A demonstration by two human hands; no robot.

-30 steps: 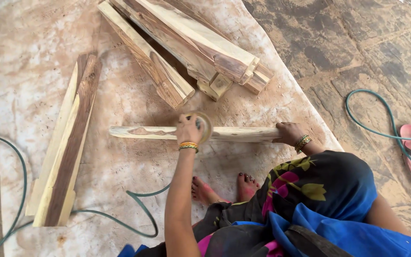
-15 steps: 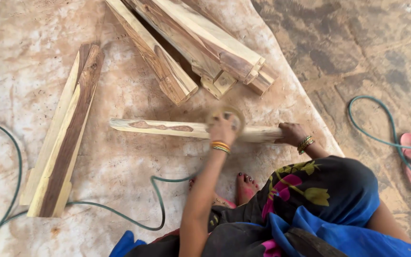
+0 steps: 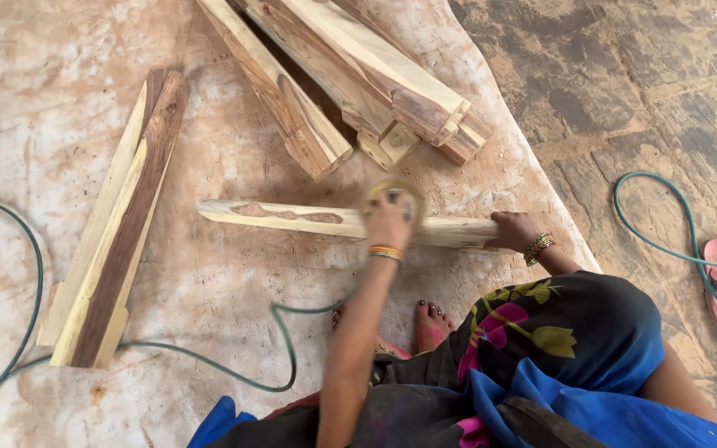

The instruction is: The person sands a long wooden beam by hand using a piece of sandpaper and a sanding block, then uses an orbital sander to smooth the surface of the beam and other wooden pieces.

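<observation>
One plank (image 3: 309, 218) lies across in front of you; beyond your hands sits a stack of about four more (image 3: 350, 91), and two (image 3: 118, 224) lie well off to your left. Your left hand (image 3: 387, 222) grips a round sander (image 3: 393, 197) on the plank, arm stretched forward. Your right hand (image 3: 514, 231) clamps the plank's right end.

A long pale wooden plank (image 3: 309, 219) lies crosswise on the dusty floor sheet (image 3: 234, 332). The left hand (image 3: 387, 222) rests on its middle, the right hand (image 3: 514, 231) on its right end. Stacked timber beams (image 3: 350, 83) lie behind it, two joined planks (image 3: 118, 224) to its left, a thin green cable (image 3: 209, 365) before it.
</observation>
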